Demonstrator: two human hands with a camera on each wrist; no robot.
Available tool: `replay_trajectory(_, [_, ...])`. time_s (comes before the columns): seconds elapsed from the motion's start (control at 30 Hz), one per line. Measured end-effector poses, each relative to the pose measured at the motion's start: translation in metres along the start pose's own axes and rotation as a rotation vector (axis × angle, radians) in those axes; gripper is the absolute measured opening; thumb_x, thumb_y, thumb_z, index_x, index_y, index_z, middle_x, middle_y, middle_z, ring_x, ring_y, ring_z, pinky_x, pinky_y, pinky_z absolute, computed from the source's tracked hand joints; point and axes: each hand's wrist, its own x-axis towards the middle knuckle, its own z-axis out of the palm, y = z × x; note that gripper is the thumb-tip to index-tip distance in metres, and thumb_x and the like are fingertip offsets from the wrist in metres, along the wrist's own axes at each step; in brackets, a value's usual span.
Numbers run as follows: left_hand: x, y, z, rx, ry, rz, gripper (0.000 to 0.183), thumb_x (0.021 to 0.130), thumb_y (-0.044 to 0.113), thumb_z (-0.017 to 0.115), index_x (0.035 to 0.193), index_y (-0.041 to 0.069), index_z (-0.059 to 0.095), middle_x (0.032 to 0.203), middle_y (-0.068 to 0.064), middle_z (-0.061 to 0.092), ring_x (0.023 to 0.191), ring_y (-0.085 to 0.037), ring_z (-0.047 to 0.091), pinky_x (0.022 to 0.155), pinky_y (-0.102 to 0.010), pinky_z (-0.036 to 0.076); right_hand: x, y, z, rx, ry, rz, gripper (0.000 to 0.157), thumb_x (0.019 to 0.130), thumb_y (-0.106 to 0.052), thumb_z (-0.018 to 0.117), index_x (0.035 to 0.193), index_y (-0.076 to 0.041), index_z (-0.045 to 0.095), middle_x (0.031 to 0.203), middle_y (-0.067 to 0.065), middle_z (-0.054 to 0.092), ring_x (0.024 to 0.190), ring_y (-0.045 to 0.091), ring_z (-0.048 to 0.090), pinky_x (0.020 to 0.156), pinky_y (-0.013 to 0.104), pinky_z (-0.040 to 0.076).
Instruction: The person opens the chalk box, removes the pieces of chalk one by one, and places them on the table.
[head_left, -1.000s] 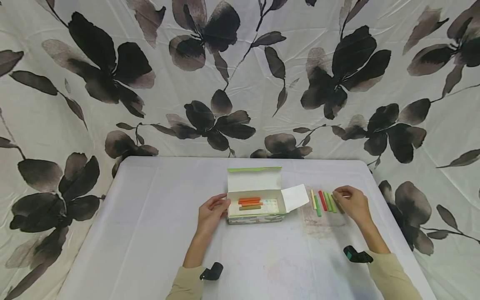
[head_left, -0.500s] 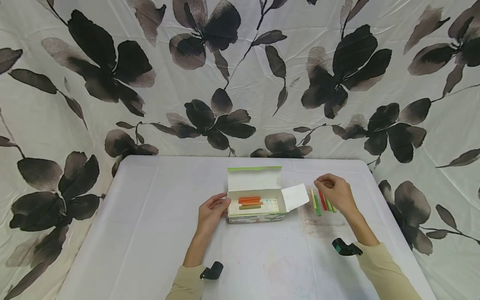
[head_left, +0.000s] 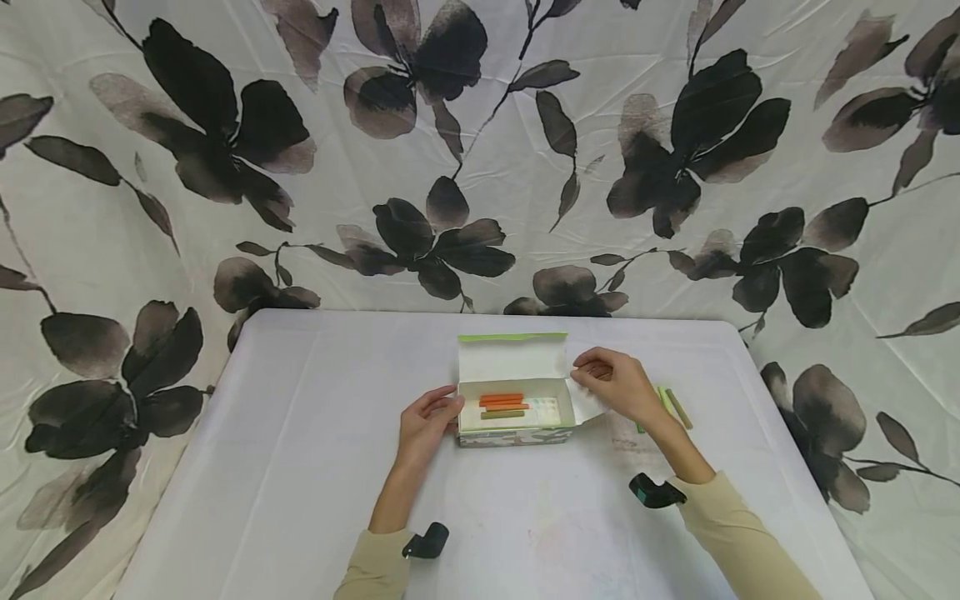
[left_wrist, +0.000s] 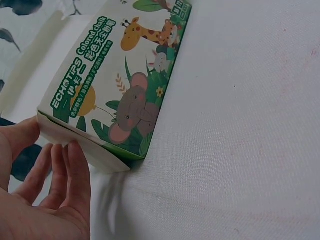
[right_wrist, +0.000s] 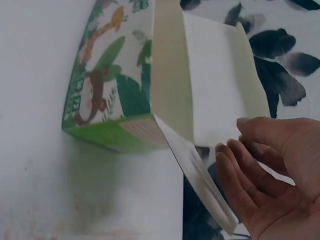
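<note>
A box of coloured chalk [head_left: 513,437] stands lid-up on the white table. Inside lie a few orange chalk sticks [head_left: 501,398] and an olive one [head_left: 502,414]. My left hand [head_left: 426,425] touches the box's left end; in the left wrist view its thumb and extended fingers [left_wrist: 77,175] rest against that end. Beside the right flap [head_left: 585,404] is my right hand [head_left: 615,383], its fingers loosely bent. In the right wrist view nothing shows between thumb and fingers, close to the raised lid [right_wrist: 215,80]; contact cannot be made out.
On the right lie an olive chalk stick [head_left: 678,408] and a lime one [head_left: 665,398]; my right forearm hides others. Chalk smudges [head_left: 633,437] mark the cloth there. A floral curtain [head_left: 442,242] hangs behind the table [head_left: 337,350].
My right hand has travelled left from the loose chalk sticks to the box's right flap, leaving the olive stick on the table. The left hand has stayed at the box.
</note>
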Motion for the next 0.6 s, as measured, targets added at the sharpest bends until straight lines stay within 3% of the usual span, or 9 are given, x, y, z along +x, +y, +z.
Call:
replay_trajectory(0.23, [-0.001, -0.001, -0.002, -0.007, -0.001, 0.011, 0.037, 0.092, 0.013, 0.079, 0.125, 0.0, 0.069, 0.097, -0.006, 0.07, 0.082, -0.016, 0.067, 0.068, -0.023, 0.057, 0.007, -0.003, 0.03, 0.06, -0.142, -0.102, 0.017, 0.094, -0.006, 0.076, 0.109, 0.002, 0.072, 0.098, 0.01, 0.074, 0.088, 0.024, 0.071, 0.079, 0.032, 0.059])
replay_trajectory(0.6, [0.0, -0.002, -0.002, -0.024, 0.001, 0.004, 0.036, 0.09, 0.012, 0.08, 0.124, 0.002, 0.071, 0.096, -0.004, 0.07, 0.081, -0.015, 0.067, 0.066, -0.023, 0.057, 0.018, -0.002, 0.071, 0.007, -0.343, -0.19, 0.018, 0.092, 0.002, 0.074, 0.108, 0.008, 0.07, 0.099, 0.016, 0.072, 0.089, 0.023, 0.069, 0.079, 0.03, 0.059])
